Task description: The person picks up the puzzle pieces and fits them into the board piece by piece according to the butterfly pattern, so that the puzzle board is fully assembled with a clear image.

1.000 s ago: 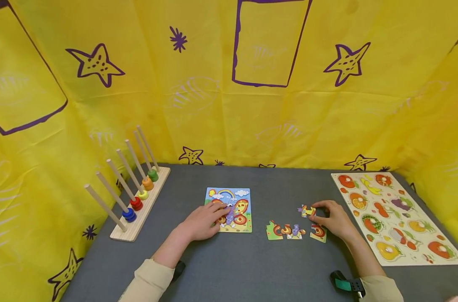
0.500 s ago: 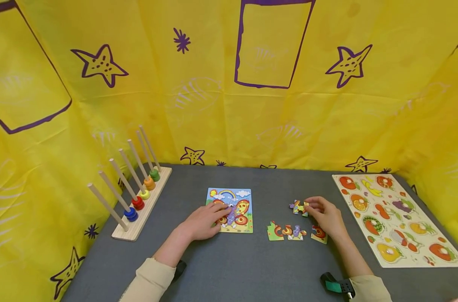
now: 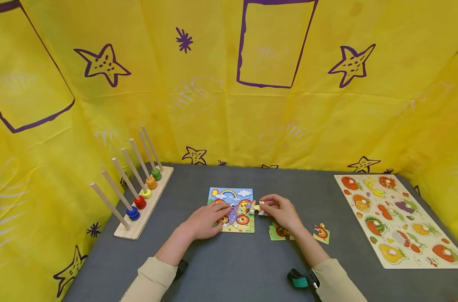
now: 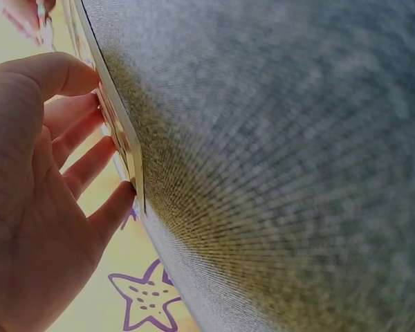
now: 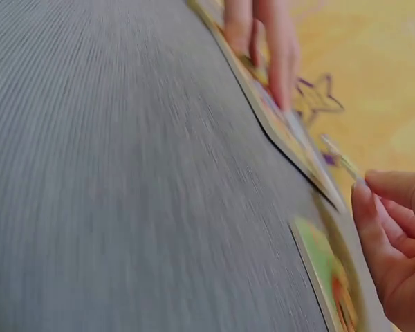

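Note:
A square butterfly puzzle board (image 3: 229, 195) lies on the dark table, a rainbow and clouds along its top. My left hand (image 3: 204, 220) rests on its left part, fingertips on the printed surface in the left wrist view. Between thumb and fingers, my right hand (image 3: 283, 212) pinches a jigsaw piece (image 3: 256, 208) at the board's right edge. In the right wrist view this piece (image 5: 342, 158) is raised above the table, seen edge-on. Loose jigsaw pieces (image 3: 277, 233) lie below the right hand, partly hidden by the forearm. Another piece (image 3: 321, 235) lies farther right.
A wooden peg stand (image 3: 143, 212) with coloured rings on upright rods stands at the left. At the right lies a large fruit puzzle board (image 3: 395, 218). A yellow printed cloth (image 3: 229, 117) hangs behind and beside the table.
My right hand has carried the pinched jigsaw piece leftward from beside the loose pieces to the board's right edge. The left hand has stayed on the board.

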A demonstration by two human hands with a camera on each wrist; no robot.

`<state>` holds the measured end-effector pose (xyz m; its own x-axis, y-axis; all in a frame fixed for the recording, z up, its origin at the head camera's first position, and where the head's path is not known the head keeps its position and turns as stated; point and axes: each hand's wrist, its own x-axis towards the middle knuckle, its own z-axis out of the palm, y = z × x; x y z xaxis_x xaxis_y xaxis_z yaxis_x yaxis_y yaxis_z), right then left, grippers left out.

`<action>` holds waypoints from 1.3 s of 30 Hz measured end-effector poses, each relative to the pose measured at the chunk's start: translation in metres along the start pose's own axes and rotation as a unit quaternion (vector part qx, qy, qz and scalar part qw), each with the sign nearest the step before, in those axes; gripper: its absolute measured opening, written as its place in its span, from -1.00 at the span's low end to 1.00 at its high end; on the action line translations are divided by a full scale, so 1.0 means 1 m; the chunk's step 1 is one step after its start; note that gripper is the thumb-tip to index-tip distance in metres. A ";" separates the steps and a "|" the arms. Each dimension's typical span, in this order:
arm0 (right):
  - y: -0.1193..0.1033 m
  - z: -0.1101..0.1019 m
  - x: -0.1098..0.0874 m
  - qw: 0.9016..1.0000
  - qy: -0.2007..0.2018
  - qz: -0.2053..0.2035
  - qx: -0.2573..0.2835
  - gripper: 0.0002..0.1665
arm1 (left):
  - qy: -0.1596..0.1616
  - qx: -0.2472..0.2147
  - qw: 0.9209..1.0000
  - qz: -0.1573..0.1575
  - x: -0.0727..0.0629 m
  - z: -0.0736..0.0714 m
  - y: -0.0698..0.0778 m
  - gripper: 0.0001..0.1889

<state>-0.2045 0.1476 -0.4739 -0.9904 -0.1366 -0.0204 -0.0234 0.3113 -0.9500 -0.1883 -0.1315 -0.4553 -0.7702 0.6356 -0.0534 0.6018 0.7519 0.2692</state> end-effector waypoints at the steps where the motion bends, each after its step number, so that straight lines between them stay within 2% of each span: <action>1: -0.003 0.006 0.002 1.000 -0.002 -0.001 -0.006 -0.75 | -0.001 -0.001 1.000 -0.003 0.000 0.000 0.000 -0.45; 5: -0.010 0.028 0.010 1.000 0.003 0.009 -0.026 -0.79 | -0.008 -0.006 1.000 -0.016 0.001 0.001 -0.001 -0.45; 10: -0.012 0.039 0.015 0.998 0.006 -0.004 -0.060 -0.81 | -0.008 -0.011 1.000 -0.018 0.001 0.001 0.000 -0.41; 19: -0.016 0.042 0.017 0.992 -0.002 -0.028 -0.120 -0.83 | 0.002 0.011 1.000 0.002 0.001 -0.001 0.001 -0.42; 29: -0.021 0.041 0.019 0.985 -0.003 -0.040 -0.166 -0.85 | -0.001 0.014 1.000 -0.003 0.002 0.000 0.002 -0.42; 39: -0.023 0.038 0.022 0.986 0.003 -0.026 -0.166 -0.86 | 0.003 0.006 1.000 0.006 0.002 0.000 0.000 -0.45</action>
<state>-0.2210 0.1015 -0.4644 -0.9874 -0.1559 0.0287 -0.1170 0.5943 -0.7957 -0.1900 -0.1301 -0.4556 -0.7639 0.6437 -0.0449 0.6137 0.7463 0.2576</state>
